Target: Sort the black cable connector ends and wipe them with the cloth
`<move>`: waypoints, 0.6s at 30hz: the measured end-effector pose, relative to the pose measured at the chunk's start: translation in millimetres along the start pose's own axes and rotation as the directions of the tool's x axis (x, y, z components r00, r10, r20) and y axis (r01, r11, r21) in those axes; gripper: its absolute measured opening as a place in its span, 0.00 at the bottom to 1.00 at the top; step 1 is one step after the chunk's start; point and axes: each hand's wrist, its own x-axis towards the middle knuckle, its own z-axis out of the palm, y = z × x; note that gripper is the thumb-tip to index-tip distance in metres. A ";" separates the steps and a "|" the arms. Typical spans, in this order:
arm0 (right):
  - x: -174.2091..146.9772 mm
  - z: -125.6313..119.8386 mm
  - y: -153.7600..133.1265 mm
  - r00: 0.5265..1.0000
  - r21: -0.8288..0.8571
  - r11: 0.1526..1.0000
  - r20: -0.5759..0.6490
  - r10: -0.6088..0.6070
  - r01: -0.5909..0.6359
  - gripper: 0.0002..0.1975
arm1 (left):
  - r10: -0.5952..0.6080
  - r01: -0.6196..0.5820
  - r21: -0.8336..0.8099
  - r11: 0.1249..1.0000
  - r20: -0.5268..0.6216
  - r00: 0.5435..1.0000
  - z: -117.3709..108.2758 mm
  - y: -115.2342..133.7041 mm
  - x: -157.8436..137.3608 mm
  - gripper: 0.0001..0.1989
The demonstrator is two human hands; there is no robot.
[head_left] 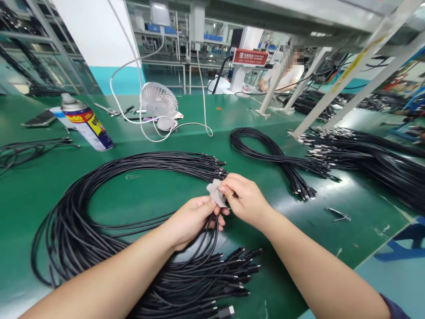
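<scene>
My left hand point(195, 219) is closed around a few black cables point(212, 230) near their ends, above the green table. Pinched in my right hand point(244, 192) is a small pale grey cloth point(215, 191), pressed over the cable ends right beside my left fingertips. The cloth and fingers hide the connectors. A big looped bundle of black cables point(71, 221) lies under and to the left of my forearms. Its connector ends point(239, 274) fan out below my hands, and others point(212, 161) lie just beyond them.
A spray can point(88, 124) leans at the left, with a small white fan point(159, 102) behind the loop. Another cable bundle point(265, 148) and a large pile point(372, 159) lie to the right, near metal tweezers point(338, 214). Across the table sits a person point(282, 75).
</scene>
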 end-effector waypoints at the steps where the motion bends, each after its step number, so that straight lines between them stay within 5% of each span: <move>1: 0.5 -1.2 0.5 0.999 0.001 1.000 -0.023 0.023 -0.023 0.11 | -0.002 0.001 0.011 1.000 0.006 1.000 -0.5 -0.4 0.6 0.23; 6: 4.4 -19.4 7.2 0.979 0.109 0.978 -0.084 0.186 -0.177 0.14 | 0.012 -0.013 0.036 0.999 0.033 0.999 -1.5 -2.6 0.9 0.23; 13: 5.9 -28.4 17.4 0.931 0.361 0.874 0.282 0.231 -0.326 0.20 | -0.025 0.029 -0.067 0.997 0.058 0.998 -0.3 1.8 -2.7 0.20; 18: 5.7 -31.5 21.0 0.909 0.429 0.819 0.336 0.248 -0.382 0.21 | -0.013 0.020 -0.118 0.993 0.059 0.998 0.1 4.4 -3.1 0.18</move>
